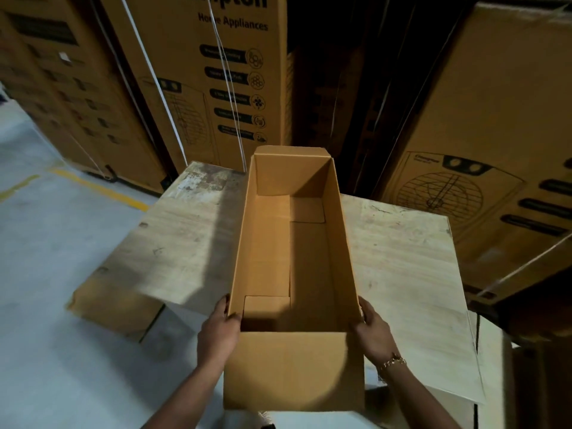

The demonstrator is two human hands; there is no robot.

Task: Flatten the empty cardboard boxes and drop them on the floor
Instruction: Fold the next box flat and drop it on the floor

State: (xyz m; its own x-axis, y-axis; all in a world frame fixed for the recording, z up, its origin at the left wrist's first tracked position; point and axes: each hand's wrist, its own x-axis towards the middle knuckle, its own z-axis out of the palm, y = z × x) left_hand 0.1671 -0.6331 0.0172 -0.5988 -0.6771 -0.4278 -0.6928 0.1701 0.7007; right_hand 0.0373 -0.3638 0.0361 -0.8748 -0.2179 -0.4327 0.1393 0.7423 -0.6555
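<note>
Left hand and right hand clasp near corners of the open box, thumb tips hidden.

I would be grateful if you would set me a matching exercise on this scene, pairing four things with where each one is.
Things
1. left hand
2. right hand
3. empty box
4. yellow line

Places
A. painted on the grey floor, at the left
B. grips the box's near right corner, with a gold bracelet at its wrist
C. stretches across the wooden table, top open
D. grips the box's near left corner, thumb over the rim

Pairs: 1-D, 2-B, 3-C, 4-A
</note>
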